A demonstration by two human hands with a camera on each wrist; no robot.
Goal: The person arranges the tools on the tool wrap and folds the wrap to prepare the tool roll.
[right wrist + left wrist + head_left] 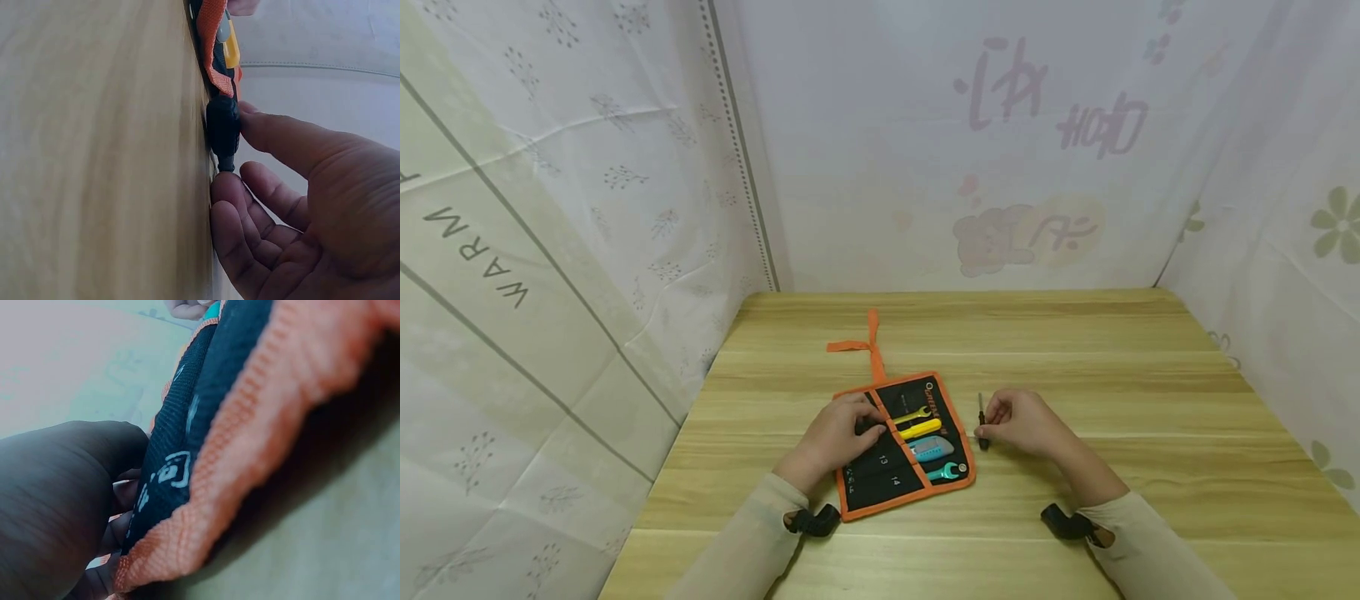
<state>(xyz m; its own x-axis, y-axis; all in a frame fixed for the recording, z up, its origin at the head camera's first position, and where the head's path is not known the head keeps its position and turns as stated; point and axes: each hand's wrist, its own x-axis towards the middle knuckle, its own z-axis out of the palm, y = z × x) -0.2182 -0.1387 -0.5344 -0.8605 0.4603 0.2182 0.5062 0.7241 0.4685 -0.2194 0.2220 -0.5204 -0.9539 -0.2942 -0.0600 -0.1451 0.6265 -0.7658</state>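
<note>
A black tool pouch (868, 479) with orange edging lies unrolled on the table. Its pockets hold a yellow wrench (916, 415), a yellow-handled tool (921, 429), a blue-grey utility knife (932, 448) and a teal wrench (946, 472). My left hand (842, 433) is over the pouch's left part, thumb and fingers pinching at the orange pocket edge. Just right of the pouch, my right hand (1026, 422) pinches a small screwdriver (983, 437), its metal shaft towards the far side. In the right wrist view the thumb presses the black handle (223, 125), with fingertips by its collar.
An orange tie strap (876, 350) stretches from the pouch towards the back of the wooden table (1075, 333). Printed cloth curtains (865, 167) enclose the back and both sides. Black wrist-worn pieces (1063, 523) stick out at both sleeves.
</note>
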